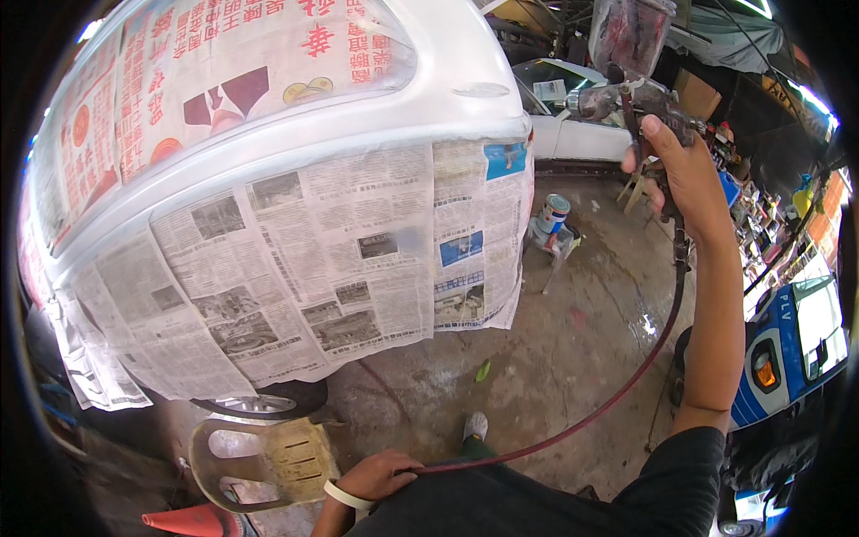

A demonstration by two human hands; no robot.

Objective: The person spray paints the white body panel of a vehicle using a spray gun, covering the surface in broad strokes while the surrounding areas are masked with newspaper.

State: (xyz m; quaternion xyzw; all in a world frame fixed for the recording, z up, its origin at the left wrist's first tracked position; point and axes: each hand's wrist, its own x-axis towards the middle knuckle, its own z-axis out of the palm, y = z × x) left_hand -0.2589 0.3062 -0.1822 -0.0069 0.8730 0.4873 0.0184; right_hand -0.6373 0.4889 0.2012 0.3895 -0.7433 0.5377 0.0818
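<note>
My right hand (684, 179) is raised at the upper right, its fingers wrapped round a paint spray gun (592, 103). A stained, translucent paint cup (631, 38) sits on top of the gun. From the gun's handle a dark red air hose (617, 398) sags in a curve across to my body. Low in front of me, my left hand (380, 474) is closed on the hose. To the left stands a white van (452, 67). Newspaper sheets (367, 268) cover its side below the white band, and red-printed paper (237, 89) covers its window. The gun is apart from the van.
A worn plastic chair (309, 461) and an orange traffic cone (190, 521) are at the lower left. Beyond the van's end, a paint can (555, 211) stands above the floor. A blue-and-white vehicle (783, 345) is at the right, a white car (582, 140) farther back.
</note>
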